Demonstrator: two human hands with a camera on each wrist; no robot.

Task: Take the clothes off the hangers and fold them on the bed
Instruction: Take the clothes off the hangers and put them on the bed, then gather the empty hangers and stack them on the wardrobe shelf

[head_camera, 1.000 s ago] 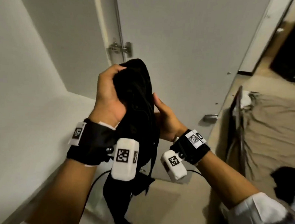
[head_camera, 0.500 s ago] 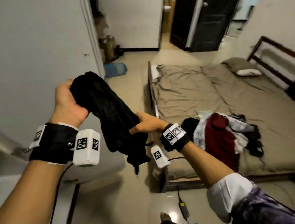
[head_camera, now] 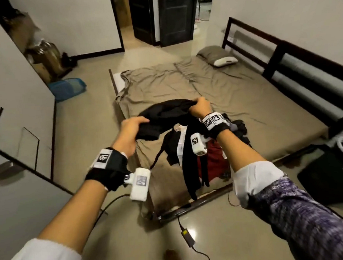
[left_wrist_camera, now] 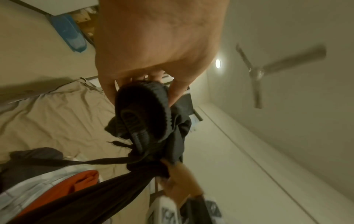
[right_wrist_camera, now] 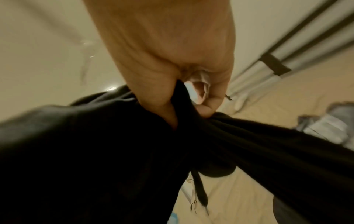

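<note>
A black garment with a ribbed waistband and a drawstring is stretched between both hands above the near end of the bed. My left hand grips its left end. At the right end my right hand grips the bunched fabric, and dark legs hang down from there. Below them a pile of clothes, red, white and black, lies on the brown sheet.
A pillow lies at the far end by the dark headboard. White wardrobe doors stand at the left, with a blue basin on the floor beyond. A charger cable runs across the floor by the bed frame.
I have turned from the wardrobe door toward the bed. The black garment, held bunched and upright before, is now spread sideways between my hands over the clothes pile.
</note>
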